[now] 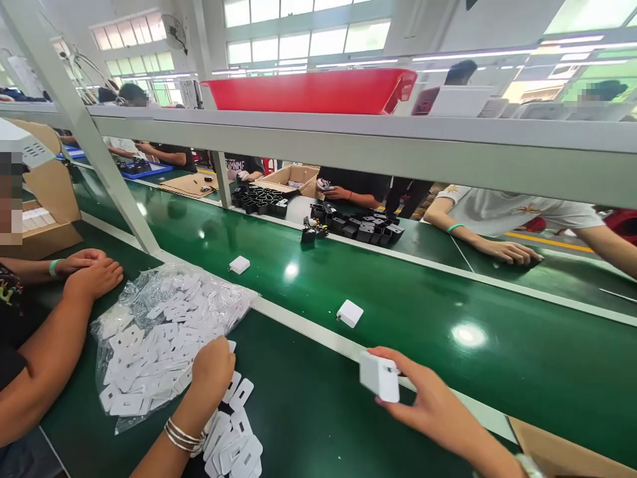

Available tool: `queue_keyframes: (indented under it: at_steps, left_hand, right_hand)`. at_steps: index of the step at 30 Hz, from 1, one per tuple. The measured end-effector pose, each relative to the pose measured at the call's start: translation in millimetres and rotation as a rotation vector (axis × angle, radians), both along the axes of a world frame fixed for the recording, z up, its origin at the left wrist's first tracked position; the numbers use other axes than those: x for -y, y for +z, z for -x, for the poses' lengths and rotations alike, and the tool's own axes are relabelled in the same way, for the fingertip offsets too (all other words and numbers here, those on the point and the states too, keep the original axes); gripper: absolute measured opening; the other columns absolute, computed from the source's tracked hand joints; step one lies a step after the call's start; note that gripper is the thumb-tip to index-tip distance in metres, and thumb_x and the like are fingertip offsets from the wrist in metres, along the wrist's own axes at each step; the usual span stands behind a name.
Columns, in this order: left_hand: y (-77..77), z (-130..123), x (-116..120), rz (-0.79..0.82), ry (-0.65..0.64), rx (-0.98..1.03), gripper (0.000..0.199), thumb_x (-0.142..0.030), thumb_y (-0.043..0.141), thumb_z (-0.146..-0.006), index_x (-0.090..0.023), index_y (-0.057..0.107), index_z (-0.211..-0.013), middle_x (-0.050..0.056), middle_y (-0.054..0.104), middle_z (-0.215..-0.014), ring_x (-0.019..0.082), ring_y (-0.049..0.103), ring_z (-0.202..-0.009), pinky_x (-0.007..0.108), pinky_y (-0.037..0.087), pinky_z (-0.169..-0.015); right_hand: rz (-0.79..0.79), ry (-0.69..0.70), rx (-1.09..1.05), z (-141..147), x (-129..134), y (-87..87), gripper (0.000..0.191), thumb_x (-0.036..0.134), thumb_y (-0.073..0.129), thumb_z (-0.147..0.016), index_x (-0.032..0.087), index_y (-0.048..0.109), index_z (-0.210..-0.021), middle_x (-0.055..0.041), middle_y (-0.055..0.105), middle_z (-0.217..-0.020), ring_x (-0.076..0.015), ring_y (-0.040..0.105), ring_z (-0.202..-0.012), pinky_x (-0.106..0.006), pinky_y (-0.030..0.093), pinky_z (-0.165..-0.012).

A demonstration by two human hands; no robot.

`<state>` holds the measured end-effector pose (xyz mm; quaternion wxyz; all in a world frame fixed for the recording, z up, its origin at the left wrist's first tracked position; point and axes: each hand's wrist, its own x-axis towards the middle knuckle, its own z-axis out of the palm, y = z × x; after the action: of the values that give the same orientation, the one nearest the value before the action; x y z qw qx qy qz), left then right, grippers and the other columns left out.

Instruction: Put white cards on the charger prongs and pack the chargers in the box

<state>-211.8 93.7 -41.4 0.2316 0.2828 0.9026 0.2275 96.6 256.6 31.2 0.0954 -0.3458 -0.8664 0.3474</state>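
Observation:
My right hand (428, 401) pinches a white wall charger (381, 377) between thumb and fingers, above the edge of the green conveyor belt. My left hand (213, 372), below which metal bangles circle the wrist, is closed over a pile of flat white plastic plates (236, 445). A white edge shows at its fingertips, apparently one such plate; the fingers mostly hide it. Beside that hand lies a clear plastic bag (231, 309) full of similar plates, each with a small dark slot. Two more white chargers, one nearer (350, 313) and one farther (239, 265), lie on the belt.
At left, a co-worker's hands (92, 272) rest near the bag, by an open cardboard box (47, 232). A shelf (348, 143) with a red tray (308, 91) spans overhead. Black housings (365, 224) and other workers are across the belt. Cardboard (562, 445) lies at lower right.

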Motion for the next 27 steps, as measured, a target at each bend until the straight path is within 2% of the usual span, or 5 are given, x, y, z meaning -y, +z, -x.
queue_keyframes:
  at_steps: [5,10,15,22,27]
  left_hand:
    - [16.7,-22,13,-0.407,-0.042,0.633,0.053,-0.04,0.067,-0.074,-0.01,0.057,-0.116,0.012,0.068,-0.1,0.023,0.066,-0.093,0.037,0.051,-0.089]
    - [30.4,-58,21,-0.57,-0.032,1.102,0.067,-0.054,0.085,-0.05,-0.009,0.07,-0.097,0.011,0.072,-0.082,0.018,0.065,-0.074,0.028,0.054,-0.07]
    - [31.6,-68,22,-0.6,0.003,1.197,0.048,-0.048,0.09,-0.049,-0.009,0.077,-0.075,0.009,0.071,-0.068,0.013,0.061,-0.066,0.021,0.051,-0.062]
    - [35.4,-78,18,-0.627,0.008,1.256,0.044,-0.046,0.091,-0.048,-0.012,0.078,-0.074,0.007,0.07,-0.065,0.012,0.059,-0.064,0.021,0.051,-0.062]
    - [41.7,-83,16,-0.611,-0.007,1.252,0.044,-0.046,0.091,-0.048,-0.011,0.077,-0.07,0.008,0.071,-0.066,0.014,0.061,-0.067,0.023,0.052,-0.066]
  right_hand:
    - [0.076,0.062,-0.288,40,54,-11.2,0.05,0.024,0.065,-0.072,0.019,0.053,-0.12,-0.0117,0.065,-0.122,-0.0258,0.065,-0.104,-0.039,0.054,-0.089]
    - [-0.026,0.057,-0.496,67,87,-39.7,0.053,0.023,0.077,-0.065,0.02,0.059,-0.115,-0.0108,0.065,-0.122,-0.0258,0.064,-0.109,-0.034,0.053,-0.094]
    - [-0.038,-0.015,-0.519,66,97,-50.6,0.056,0.019,0.075,-0.064,0.025,0.06,-0.117,-0.0034,0.07,-0.115,-0.0213,0.068,-0.101,-0.026,0.055,-0.088]
    - [0.179,-0.108,-0.56,53,104,-64.8,0.057,0.021,0.074,-0.063,0.027,0.061,-0.118,-0.0027,0.07,-0.111,-0.0218,0.068,-0.095,-0.027,0.057,-0.082]
    - [0.177,-0.15,-0.571,49,108,-79.5,0.058,0.024,0.075,-0.065,0.031,0.06,-0.12,-0.0012,0.067,-0.118,-0.022,0.065,-0.1,-0.028,0.056,-0.084]
